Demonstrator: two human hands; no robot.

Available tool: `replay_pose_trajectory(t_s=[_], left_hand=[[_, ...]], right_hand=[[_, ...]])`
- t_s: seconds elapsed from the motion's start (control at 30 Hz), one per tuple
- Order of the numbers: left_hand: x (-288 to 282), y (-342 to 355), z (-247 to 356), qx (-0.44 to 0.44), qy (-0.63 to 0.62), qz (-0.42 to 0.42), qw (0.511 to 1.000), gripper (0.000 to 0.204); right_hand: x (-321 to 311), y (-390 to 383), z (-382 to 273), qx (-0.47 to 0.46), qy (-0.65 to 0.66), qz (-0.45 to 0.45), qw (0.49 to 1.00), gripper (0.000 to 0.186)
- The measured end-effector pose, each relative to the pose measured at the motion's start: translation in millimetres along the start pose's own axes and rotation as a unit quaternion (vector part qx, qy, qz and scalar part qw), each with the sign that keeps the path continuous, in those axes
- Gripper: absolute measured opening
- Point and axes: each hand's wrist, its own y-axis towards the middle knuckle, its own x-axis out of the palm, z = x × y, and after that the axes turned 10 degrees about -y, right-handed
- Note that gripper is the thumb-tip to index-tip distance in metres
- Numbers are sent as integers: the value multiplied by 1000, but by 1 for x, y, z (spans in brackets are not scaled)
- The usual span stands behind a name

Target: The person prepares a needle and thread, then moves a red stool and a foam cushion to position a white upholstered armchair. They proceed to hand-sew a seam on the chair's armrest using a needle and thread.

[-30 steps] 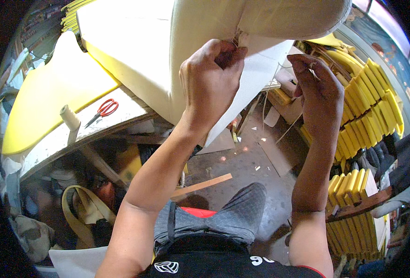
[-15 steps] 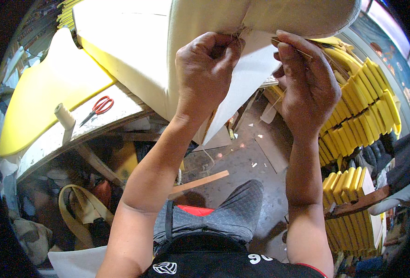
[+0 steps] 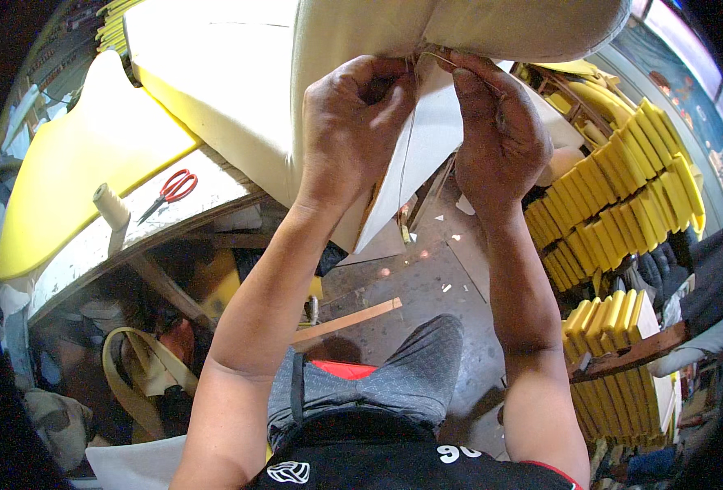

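Where the cream fabric cover folds down over the edge of the yellow foam cushion, your two hands now meet at one spot on its seam. A second ago your right hand was out to the side, well apart from the cover; it has since swung in and now sits just beside your left hand, the knuckles nearly touching. That reads as a stitch being pulled home and the next one set up, though the needle itself is too small to make out. Your left hand is closed, pinching the fabric edge. Your right is closed narrow too, on a thin thread that hangs slack below both hands. The seam lies right at your fingertips, above your wrists, with the cushion resting on the workbench to your left. Further left on the bench lie red-handled scissors and a pale thread spool; stacks of yellow foam pieces stand to your right
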Motion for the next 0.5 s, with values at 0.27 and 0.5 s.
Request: replay_pose_trajectory(t_s=[0.27,0.5], left_hand=[[0,0,0,6,5,-6,1000,17],[-3,0,1,-3,21,-6,1000,17]], right_hand=[[0,-3,1,14,21,-2,1000,13],[-1,-3,-1,24,12,-24,999,13]])
